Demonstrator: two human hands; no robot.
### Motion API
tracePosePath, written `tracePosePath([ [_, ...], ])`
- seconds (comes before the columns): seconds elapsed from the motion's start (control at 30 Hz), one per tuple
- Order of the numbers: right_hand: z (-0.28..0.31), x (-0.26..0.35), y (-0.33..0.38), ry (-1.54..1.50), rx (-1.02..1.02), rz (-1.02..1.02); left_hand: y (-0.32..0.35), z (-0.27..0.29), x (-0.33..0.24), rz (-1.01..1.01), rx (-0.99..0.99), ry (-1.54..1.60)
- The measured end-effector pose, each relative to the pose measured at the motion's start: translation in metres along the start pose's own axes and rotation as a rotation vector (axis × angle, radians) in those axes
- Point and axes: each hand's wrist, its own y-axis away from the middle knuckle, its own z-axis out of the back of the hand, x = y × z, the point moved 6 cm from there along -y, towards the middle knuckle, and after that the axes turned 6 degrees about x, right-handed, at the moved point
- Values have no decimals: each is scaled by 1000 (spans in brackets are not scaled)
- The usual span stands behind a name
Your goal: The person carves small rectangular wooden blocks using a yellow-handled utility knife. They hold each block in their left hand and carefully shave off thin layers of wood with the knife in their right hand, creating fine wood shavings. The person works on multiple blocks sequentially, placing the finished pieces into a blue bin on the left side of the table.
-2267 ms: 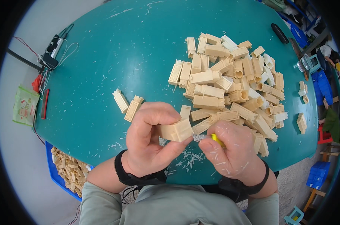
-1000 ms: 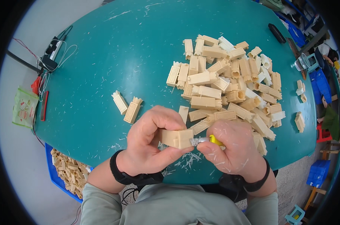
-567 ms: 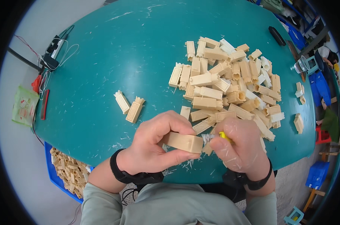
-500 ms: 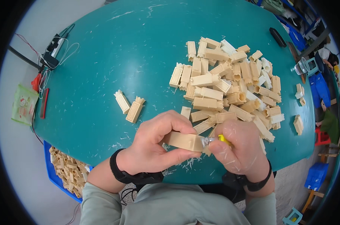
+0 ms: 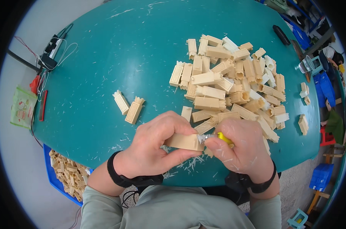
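My left hand (image 5: 161, 143) is closed around a beige hollow plastic block (image 5: 182, 142), held sideways above the table's near edge. In my right hand (image 5: 239, 147) is a yellow-handled cutting tool (image 5: 223, 137), its metal end at the block's right edge. White shavings cling around that edge and hide the tip's exact shape. Just beyond my hands lies a large heap of beige and off-white plastic blocks (image 5: 211, 91), many with jagged ends. Two separate blocks, one (image 5: 121, 102) paler than the other (image 5: 135, 110), lie to the left of the heap.
Thin shavings litter the green table (image 5: 104, 57). At its left edge are a power strip (image 5: 52, 49) with cables and a red-black bar (image 5: 43, 105). A blue bin (image 5: 52, 177) of blocks stands lower left. A black object (image 5: 281, 35) and a glass jar (image 5: 306, 65) are at right.
The tool in my right hand has shifted slightly left along the block's edge, showing more of its yellow handle. My left hand keeps its grip on the block.
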Motion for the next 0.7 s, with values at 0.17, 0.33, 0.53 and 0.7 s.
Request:
tracePosePath([
  [0.17, 5, -16, -1, -52, -61, -162, 0, -8, -5, -102, 120, 119],
  [0.33, 7, -7, -1, -181, -29, -131, -3, 10, -2, -91, 0, -35],
  [0.53, -1, 2, 1, -256, 64, -102, 0, 15, 10, 15, -219, 369],
  [0.7, -11, 8, 2, -186, 115, 22, -1, 4, 28, 279, -355, 945],
])
